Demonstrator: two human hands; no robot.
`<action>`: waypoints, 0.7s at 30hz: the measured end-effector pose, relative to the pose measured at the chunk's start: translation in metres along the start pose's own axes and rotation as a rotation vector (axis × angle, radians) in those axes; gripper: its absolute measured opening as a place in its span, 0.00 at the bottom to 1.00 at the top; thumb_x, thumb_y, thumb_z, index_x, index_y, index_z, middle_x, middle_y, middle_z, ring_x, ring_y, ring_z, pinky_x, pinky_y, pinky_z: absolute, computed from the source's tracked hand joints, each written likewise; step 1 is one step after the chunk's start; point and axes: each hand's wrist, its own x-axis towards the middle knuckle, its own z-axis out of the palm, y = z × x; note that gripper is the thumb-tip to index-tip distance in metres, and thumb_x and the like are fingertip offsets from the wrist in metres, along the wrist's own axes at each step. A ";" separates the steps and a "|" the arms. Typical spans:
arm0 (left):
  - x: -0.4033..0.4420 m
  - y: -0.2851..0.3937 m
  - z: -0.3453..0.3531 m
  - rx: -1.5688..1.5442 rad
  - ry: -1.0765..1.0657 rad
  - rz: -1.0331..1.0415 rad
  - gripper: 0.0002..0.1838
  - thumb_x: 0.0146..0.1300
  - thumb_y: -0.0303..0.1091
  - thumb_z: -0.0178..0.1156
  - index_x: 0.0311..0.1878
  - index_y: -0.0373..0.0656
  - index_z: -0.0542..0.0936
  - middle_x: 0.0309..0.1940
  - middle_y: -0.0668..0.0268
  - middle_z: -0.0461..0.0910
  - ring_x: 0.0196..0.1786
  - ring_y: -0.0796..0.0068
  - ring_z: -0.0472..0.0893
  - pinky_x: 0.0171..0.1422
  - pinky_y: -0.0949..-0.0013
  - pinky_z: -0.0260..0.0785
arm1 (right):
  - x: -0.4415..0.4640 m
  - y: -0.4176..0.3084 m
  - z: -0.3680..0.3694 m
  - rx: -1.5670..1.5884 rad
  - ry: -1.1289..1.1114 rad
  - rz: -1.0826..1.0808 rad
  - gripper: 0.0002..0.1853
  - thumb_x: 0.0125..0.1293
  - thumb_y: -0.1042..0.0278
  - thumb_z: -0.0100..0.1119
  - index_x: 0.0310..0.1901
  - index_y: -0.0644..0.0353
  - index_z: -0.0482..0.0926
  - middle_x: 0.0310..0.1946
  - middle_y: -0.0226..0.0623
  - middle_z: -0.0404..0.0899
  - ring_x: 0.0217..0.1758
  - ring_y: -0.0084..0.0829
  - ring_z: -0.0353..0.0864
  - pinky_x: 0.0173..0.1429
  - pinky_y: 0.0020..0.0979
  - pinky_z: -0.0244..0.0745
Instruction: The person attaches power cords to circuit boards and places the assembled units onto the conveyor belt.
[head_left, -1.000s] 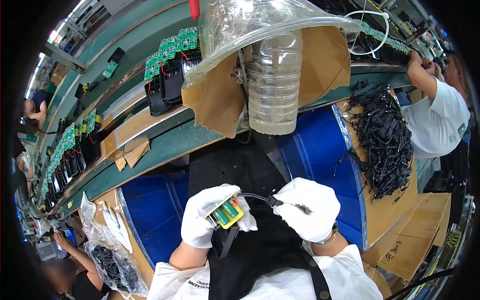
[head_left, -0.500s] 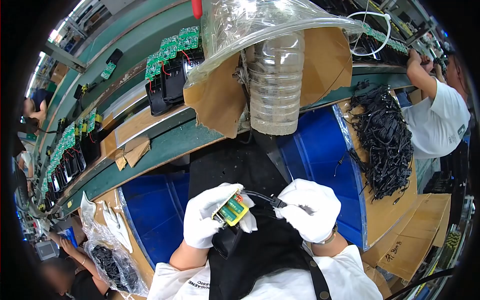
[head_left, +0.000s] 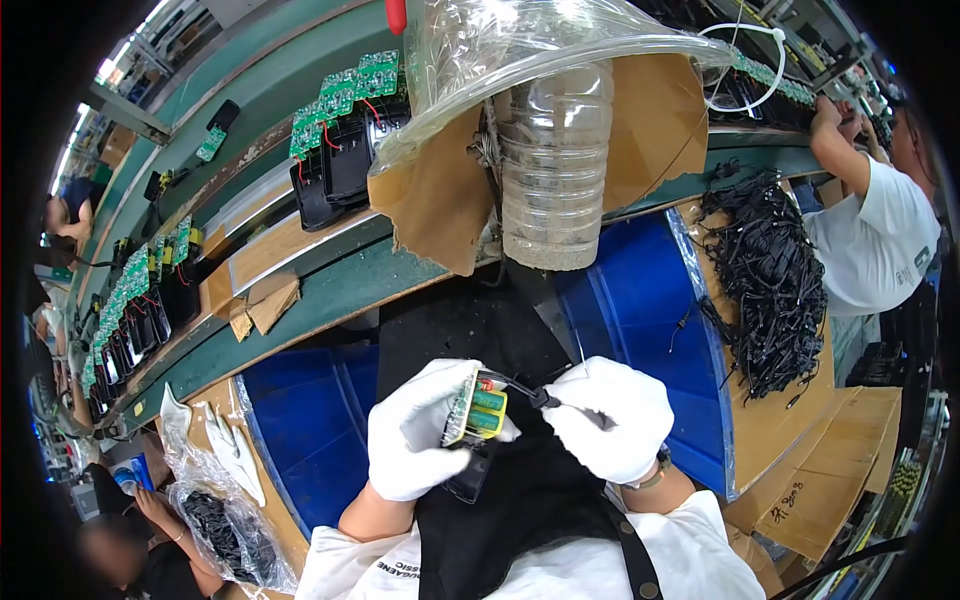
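Note:
My left hand (head_left: 415, 430), in a white glove, is wrapped around a small circuit board (head_left: 478, 412) with green cylindrical parts and a yellow-edged part. Below the board hangs a black plastic case (head_left: 468, 482), partly hidden by the glove. A black cable (head_left: 513, 384) runs from the board's top to my right hand (head_left: 612, 415), also gloved. The right fingers pinch the cable beside its thicker strain-relief piece (head_left: 543, 398). A thin pale line rises from the right glove; what it is I cannot make out.
A clear ribbed bottle (head_left: 553, 180) hangs ahead beside torn cardboard. Blue bins (head_left: 650, 330) flank my lap. Black cables (head_left: 765, 290) are heaped at right. Boards with black cases (head_left: 345, 150) line the green bench (head_left: 340, 285). Co-workers sit at right and lower left.
The board has turned in my left hand, showing more of its green parts. My right hand has shifted slightly left with the cable. At lower left, a co-worker's arm has moved.

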 end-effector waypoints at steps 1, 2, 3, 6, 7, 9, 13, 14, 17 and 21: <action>0.002 -0.002 -0.003 -0.071 -0.035 0.021 0.36 0.51 0.44 0.72 0.55 0.24 0.72 0.48 0.40 0.77 0.36 0.57 0.85 0.43 0.60 0.80 | 0.001 0.003 0.001 -0.043 -0.002 -0.025 0.07 0.49 0.79 0.66 0.32 0.64 0.82 0.23 0.39 0.80 0.19 0.27 0.77 0.21 0.24 0.68; 0.002 -0.002 -0.003 -0.072 -0.036 0.021 0.36 0.51 0.44 0.72 0.55 0.24 0.72 0.48 0.40 0.77 0.36 0.57 0.85 0.43 0.60 0.80 | 0.000 0.006 0.003 -0.086 -0.004 -0.051 0.08 0.50 0.77 0.67 0.35 0.61 0.83 0.24 0.36 0.80 0.19 0.29 0.77 0.21 0.25 0.69; 0.003 0.001 -0.001 -0.141 -0.048 -0.016 0.34 0.52 0.40 0.71 0.55 0.23 0.72 0.51 0.36 0.74 0.36 0.54 0.85 0.42 0.56 0.81 | -0.001 0.009 0.003 -0.087 -0.005 -0.051 0.08 0.50 0.77 0.67 0.35 0.61 0.83 0.24 0.36 0.80 0.19 0.29 0.77 0.21 0.25 0.69; 0.008 0.003 -0.004 -0.335 -0.093 -0.112 0.29 0.52 0.28 0.68 0.56 0.21 0.71 0.58 0.26 0.65 0.44 0.40 0.82 0.40 0.47 0.82 | -0.003 0.014 0.006 -0.145 -0.032 -0.050 0.08 0.50 0.76 0.66 0.35 0.60 0.83 0.26 0.36 0.80 0.21 0.31 0.78 0.23 0.26 0.70; 0.010 0.002 -0.005 -0.388 -0.135 -0.175 0.29 0.51 0.26 0.68 0.56 0.21 0.71 0.59 0.25 0.64 0.48 0.38 0.80 0.40 0.47 0.83 | -0.004 0.016 0.006 -0.188 -0.063 -0.075 0.09 0.50 0.76 0.66 0.36 0.60 0.82 0.28 0.36 0.80 0.23 0.32 0.79 0.24 0.27 0.72; 0.013 0.003 -0.009 -0.407 -0.172 -0.297 0.28 0.50 0.23 0.68 0.55 0.21 0.72 0.59 0.25 0.63 0.57 0.33 0.75 0.39 0.50 0.84 | -0.006 0.022 0.004 -0.234 -0.091 -0.099 0.10 0.51 0.76 0.65 0.37 0.60 0.81 0.30 0.37 0.81 0.24 0.33 0.80 0.26 0.28 0.73; 0.026 0.006 -0.013 -0.382 -0.245 -0.358 0.28 0.51 0.13 0.63 0.59 0.29 0.72 0.59 0.38 0.70 0.57 0.43 0.77 0.46 0.48 0.82 | -0.002 0.034 0.003 -0.127 -0.040 -0.176 0.12 0.52 0.81 0.58 0.40 0.61 0.79 0.36 0.43 0.80 0.28 0.36 0.81 0.31 0.31 0.76; 0.029 0.009 -0.008 -0.382 -0.232 -0.349 0.28 0.51 0.14 0.64 0.59 0.28 0.72 0.60 0.38 0.70 0.58 0.46 0.77 0.48 0.52 0.82 | 0.000 0.036 0.003 -0.046 0.056 -0.179 0.13 0.53 0.82 0.55 0.41 0.62 0.78 0.38 0.45 0.80 0.28 0.37 0.81 0.32 0.32 0.77; 0.036 0.008 0.000 -0.203 -0.135 -0.302 0.26 0.53 0.17 0.65 0.58 0.28 0.74 0.62 0.41 0.69 0.56 0.57 0.79 0.50 0.61 0.81 | -0.014 0.041 -0.007 0.095 0.201 -0.108 0.14 0.59 0.86 0.48 0.43 0.63 0.78 0.41 0.47 0.80 0.24 0.23 0.76 0.30 0.24 0.74; 0.047 -0.001 0.004 -0.071 -0.058 -0.296 0.25 0.55 0.14 0.62 0.59 0.26 0.73 0.63 0.45 0.69 0.58 0.61 0.77 0.57 0.62 0.77 | -0.006 0.037 -0.012 0.123 0.277 0.036 0.13 0.59 0.87 0.53 0.44 0.63 0.78 0.32 0.42 0.83 0.21 0.19 0.75 0.26 0.20 0.71</action>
